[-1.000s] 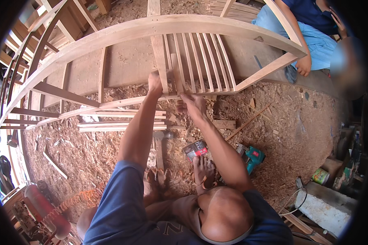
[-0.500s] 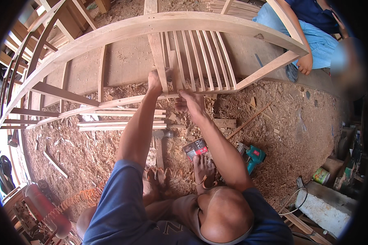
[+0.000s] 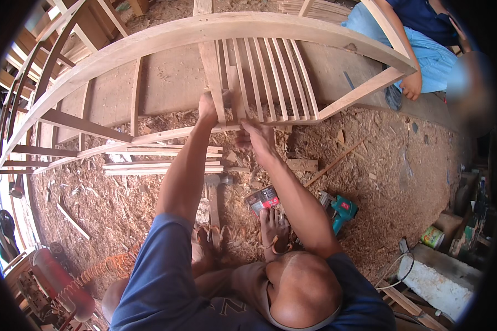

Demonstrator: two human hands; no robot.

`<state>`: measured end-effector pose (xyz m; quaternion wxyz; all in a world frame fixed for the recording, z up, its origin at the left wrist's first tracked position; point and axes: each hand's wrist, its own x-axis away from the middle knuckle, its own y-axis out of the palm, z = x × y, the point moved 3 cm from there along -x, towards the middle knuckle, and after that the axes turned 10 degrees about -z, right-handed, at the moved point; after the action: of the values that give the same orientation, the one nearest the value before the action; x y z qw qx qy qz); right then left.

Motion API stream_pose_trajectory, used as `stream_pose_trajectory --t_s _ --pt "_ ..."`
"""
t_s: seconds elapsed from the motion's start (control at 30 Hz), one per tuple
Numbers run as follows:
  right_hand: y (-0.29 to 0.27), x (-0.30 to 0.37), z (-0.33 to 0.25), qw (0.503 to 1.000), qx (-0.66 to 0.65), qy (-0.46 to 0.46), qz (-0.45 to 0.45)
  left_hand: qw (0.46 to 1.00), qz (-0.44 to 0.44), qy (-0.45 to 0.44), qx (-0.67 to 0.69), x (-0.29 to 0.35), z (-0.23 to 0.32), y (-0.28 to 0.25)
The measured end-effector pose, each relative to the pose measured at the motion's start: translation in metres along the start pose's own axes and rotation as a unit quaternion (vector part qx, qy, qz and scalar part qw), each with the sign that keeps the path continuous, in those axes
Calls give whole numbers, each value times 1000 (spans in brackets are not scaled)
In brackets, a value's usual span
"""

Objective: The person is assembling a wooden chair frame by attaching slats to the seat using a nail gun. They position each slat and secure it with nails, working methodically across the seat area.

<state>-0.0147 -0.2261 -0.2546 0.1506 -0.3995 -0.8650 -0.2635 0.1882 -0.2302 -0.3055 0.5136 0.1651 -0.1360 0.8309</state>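
A large curved wooden frame lies across the space ahead of me, with a row of thin slats on its right part. My left hand is closed round the lower end of the wide wooden crossbar, its fingers partly hidden behind it. Between that bar and the slats stands a short flat wood strip. At the strip's foot, by the frame's lower rail, my right hand has its thumb and forefinger pressed against the strip, other fingers curled below the rail.
Loose wood strips, a hammer, a small box and a teal nail gun lie on shavings near my feet. A red tank with a coiled orange hose is lower left. A co-worker's hand rests beyond the frame's right end.
The whole view has shifted very slightly. Both hands stay at the same places on the frame, and nothing has been let go.
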Motion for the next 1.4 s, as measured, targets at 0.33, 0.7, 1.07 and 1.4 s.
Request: stream_pose_trajectory --t_s 0.33,0.7,1.07,1.4 --pt "-3 3 0 1000 -8 7 -15 999 -4 7 31 -1 -1 2" --pt "-2 5 -2 1000 -4 0 -13 1000 -2 1 6 -3 -4 1" --pt "-76 124 -45 963 232 -116 70 1000 4 10 14 -13 -14 -1" --pt "-272 344 60 739 429 -17 519 1000 7 9 -4 -20 -21 -2"
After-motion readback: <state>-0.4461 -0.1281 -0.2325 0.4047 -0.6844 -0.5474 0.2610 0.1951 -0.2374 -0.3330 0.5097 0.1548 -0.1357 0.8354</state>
